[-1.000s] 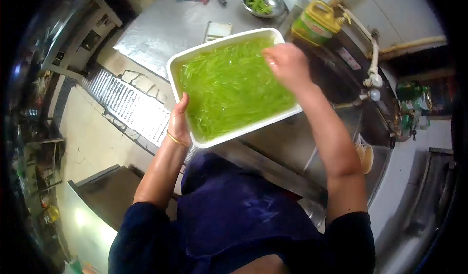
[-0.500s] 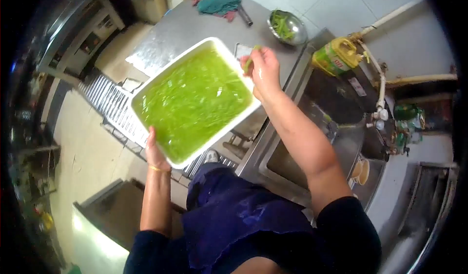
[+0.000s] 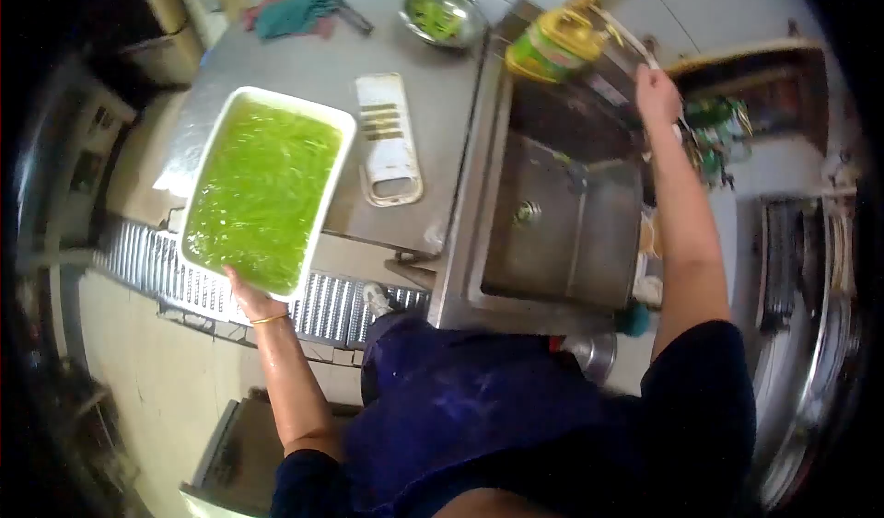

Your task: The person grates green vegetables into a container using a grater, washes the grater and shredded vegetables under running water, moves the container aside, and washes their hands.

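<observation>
My left hand (image 3: 247,297) grips the near end of a white rectangular tub (image 3: 343,140), thumb over the rim and the other fingers underneath. Thin green vegetable shreds (image 3: 262,186) lie in water inside it. The tub is over the metal table's near left part. My right hand (image 3: 657,99) is stretched out beyond the sink (image 3: 543,242), closed around the tap at the end of a pale pipe (image 3: 631,39). The hand covers the tap. Between tub and sink, a white grater (image 3: 389,140) with several slotted rows lies on the table (image 3: 304,67).
A metal bowl (image 3: 470,25) with green pieces stands at the table's back right. A yellow jug (image 3: 552,46) sits on the sink's back corner. Teal and red cloths (image 3: 299,10) lie at the back left. Metal grating (image 3: 327,308) runs along the floor below the table.
My right hand has left the tub's edge and moved right to the tap; the green piece it held is no longer visible. The tub has shifted left, uncovering the grater. The view has turned.
</observation>
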`<state>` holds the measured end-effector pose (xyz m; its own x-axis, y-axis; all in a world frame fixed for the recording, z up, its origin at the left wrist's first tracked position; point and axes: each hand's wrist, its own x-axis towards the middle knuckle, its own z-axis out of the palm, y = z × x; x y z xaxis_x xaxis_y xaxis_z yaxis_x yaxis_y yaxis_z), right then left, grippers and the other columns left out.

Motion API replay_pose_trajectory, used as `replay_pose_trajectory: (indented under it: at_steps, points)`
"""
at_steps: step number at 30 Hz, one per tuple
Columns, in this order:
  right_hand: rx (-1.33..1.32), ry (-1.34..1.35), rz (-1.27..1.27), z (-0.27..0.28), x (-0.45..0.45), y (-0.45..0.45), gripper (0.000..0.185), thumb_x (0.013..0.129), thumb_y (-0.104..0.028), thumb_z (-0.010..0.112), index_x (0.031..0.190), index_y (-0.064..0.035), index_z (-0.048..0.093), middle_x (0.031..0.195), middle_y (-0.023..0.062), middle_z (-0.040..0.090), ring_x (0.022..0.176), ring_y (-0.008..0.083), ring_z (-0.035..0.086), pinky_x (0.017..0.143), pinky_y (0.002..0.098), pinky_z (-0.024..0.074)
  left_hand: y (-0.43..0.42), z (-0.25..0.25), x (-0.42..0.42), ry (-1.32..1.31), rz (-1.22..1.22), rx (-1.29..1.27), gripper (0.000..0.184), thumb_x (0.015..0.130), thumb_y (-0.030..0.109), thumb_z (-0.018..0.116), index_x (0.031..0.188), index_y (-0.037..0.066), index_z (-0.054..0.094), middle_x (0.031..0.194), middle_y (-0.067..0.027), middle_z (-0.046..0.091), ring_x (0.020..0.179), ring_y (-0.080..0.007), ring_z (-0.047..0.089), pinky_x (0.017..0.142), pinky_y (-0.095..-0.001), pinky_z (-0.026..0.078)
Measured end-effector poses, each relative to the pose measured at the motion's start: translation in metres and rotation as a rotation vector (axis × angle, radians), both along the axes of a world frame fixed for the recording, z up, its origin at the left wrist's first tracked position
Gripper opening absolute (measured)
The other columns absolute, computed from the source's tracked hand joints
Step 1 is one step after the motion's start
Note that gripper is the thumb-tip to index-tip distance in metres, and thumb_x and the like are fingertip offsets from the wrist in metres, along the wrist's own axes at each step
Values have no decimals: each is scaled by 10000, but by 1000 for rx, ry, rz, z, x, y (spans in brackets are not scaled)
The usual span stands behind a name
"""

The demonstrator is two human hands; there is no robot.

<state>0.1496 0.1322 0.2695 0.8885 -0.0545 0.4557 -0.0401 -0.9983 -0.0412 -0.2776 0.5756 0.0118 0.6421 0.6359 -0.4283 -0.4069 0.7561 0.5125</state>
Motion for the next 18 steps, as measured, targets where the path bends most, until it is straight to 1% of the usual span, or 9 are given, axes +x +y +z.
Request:
replay_pose_trajectory:
  at_steps: [3, 4, 7, 9, 11, 13, 15, 17, 18]
  points:
    - [-365, 9, -177, 23, -10, -86, 542, 839, -553, 448, 1103, -103, 595, 1090, 172, 613, 989, 392, 571, 862, 464, 444, -9, 21, 32, 138, 41, 87, 639, 932, 529, 334, 1387, 82, 307, 1397, -131, 354, 1237, -316, 397, 1009, -458, 370]
    - [-304, 269, -242, 29, -13, -96, 579, 834, -562, 455, 1138, -82, 568, 1142, 173, 592, 1049, 377, 553, 871, 463, 441, -16, 32, 45, 177, 40, 163, 664, 927, 566, 298, 1394, 95, 299, 1407, -115, 347, 1252, -305, 383, 1028, -457, 346]
    - [-292, 452, -225, 32, -26, -101, 651, 826, -584, 438, 1146, -28, 553, 1120, 223, 588, 1057, 372, 552, 884, 442, 433, -21, 30, 72, 214, -19, 186, 655, 931, 568, 278, 1390, 102, 312, 1422, -99, 330, 1263, -295, 373, 1047, -448, 322]
    - [-321, 405, -164, 7, -7, -132, 630, 836, -596, 396, 1127, -67, 576, 1091, 180, 611, 1021, 363, 572, 855, 453, 447, -17, 15, 84, 373, 13, 289, 695, 929, 562, 299, 1426, 88, 191, 1441, -147, 278, 1279, -309, 344, 1063, -452, 296]
    - [-342, 391, -47, -2, -11, -139, 577, 845, -566, 374, 1082, -79, 573, 1012, 185, 627, 946, 375, 588, 811, 476, 453, -15, -2, 91, 624, 139, 478, 759, 914, 577, 330, 1441, 79, 108, 1450, -183, 238, 1285, -323, 329, 1066, -459, 290]
    - [-340, 384, 36, -6, -12, -149, 526, 849, -532, 411, 1074, -77, 551, 999, 190, 625, 927, 370, 592, 798, 483, 452, -47, 37, 107, 790, 333, 584, 836, 894, 570, 403, 1441, 67, 19, 1448, -228, 199, 1288, -340, 315, 1072, -464, 274]
    - [-396, 263, 322, -9, -11, -168, 411, 876, -444, 455, 935, -42, 519, 870, 200, 621, 837, 403, 586, 717, 495, 443, -86, 62, 116, 841, 319, 946, 784, 887, 470, 477, 1436, 55, 100, 1450, -228, 191, 1292, -336, 315, 1062, -448, 290]
    - [-459, 161, 587, -1, -6, -179, 335, 806, -315, 559, 1029, -67, 522, 914, 160, 612, 864, 372, 575, 711, 462, 447, -132, 76, 134, 926, 226, 1379, 724, 889, 406, 494, 1428, 49, 168, 1443, -220, 223, 1293, -321, 320, 1052, -435, 306]
    - [-496, 91, 682, 6, -4, -179, 338, 778, -272, 589, 1044, -72, 528, 924, 143, 611, 875, 356, 574, 717, 447, 450, -162, 80, 151, 696, 112, 1368, 638, 895, 361, 494, 1393, 37, 263, 1411, -205, 297, 1279, -294, 347, 1044, -417, 317]
